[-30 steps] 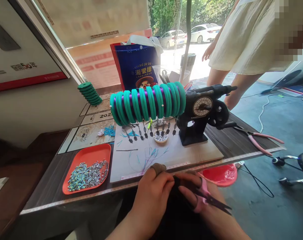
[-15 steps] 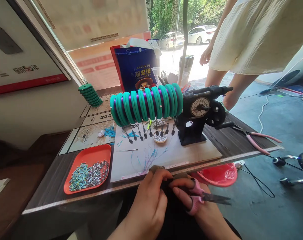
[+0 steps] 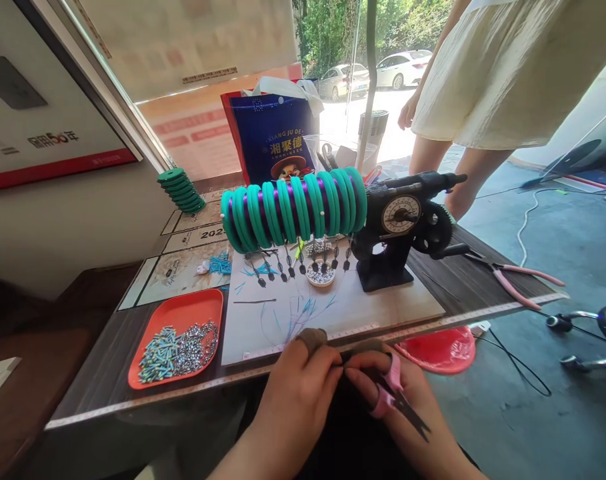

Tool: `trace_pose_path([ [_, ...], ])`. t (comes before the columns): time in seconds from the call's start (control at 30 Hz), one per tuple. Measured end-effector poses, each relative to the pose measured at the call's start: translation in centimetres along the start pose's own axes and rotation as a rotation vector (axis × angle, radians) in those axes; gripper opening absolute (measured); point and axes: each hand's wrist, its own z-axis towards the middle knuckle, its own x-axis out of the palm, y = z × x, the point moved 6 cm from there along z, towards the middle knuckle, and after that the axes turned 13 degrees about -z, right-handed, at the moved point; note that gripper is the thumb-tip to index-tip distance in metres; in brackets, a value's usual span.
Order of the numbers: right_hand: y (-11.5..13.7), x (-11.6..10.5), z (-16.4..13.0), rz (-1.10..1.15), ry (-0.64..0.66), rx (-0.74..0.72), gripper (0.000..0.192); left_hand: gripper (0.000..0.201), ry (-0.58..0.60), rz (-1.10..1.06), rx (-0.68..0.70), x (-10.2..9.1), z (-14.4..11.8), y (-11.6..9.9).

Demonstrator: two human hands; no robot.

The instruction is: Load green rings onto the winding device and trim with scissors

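Note:
At the table's front edge my left hand [image 3: 303,393] is closed, fingers pinched on something too small or dark to make out. My right hand [image 3: 407,393] meets it fingertip to fingertip, also closed. Pink-handled scissors [image 3: 393,397] hang on its fingers by their loops, blades pointing down and right across the palm. Above and beyond both hands, a winding machine [image 3: 387,227] carries a row of green spools [image 3: 293,207] wound with purple thread. Several small dark clips with weights [image 3: 291,270] dangle below the spools.
To the left sits an orange tray [image 3: 183,300] of blue and silver small parts. A small bowl [image 3: 321,275] of beads stands under the spools. Pink-handled pliers [image 3: 517,277] lie at right. Behind are a blue bag [image 3: 270,123] and a standing person [image 3: 483,87]; a red basin [image 3: 443,353] is below.
The scissors have turned in my right hand, their blades swinging from pointing right to pointing down and right. My hands have drawn together at the fingertips.

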Motion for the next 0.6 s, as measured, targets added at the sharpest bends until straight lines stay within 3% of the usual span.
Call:
trace_pose_path([
  [0.13, 0.0, -0.4, 0.2, -0.115, -0.062, -0.071, 0.018, 0.017, -0.071, 0.156, 0.095, 0.5, 0.2, 0.2],
  [0.27, -1.3, -1.2, -0.8, -0.226, -0.175, -0.016, 0.022, 0.015, -0.162, 0.251, 0.158, 1.1, 0.2, 0.7],
  [0.47, -2.3, 0.4, -2.0, -0.237, -0.011, 0.041, 0.042, 0.017, -0.210, 0.310, 0.221, 1.6, 0.5, 0.8],
  [0.6, -2.1, 1.7, -2.0, -0.292, -0.003, -0.046, 0.045, 0.022, -0.183, 0.328, 0.226, 1.7, 0.7, 0.9],
])
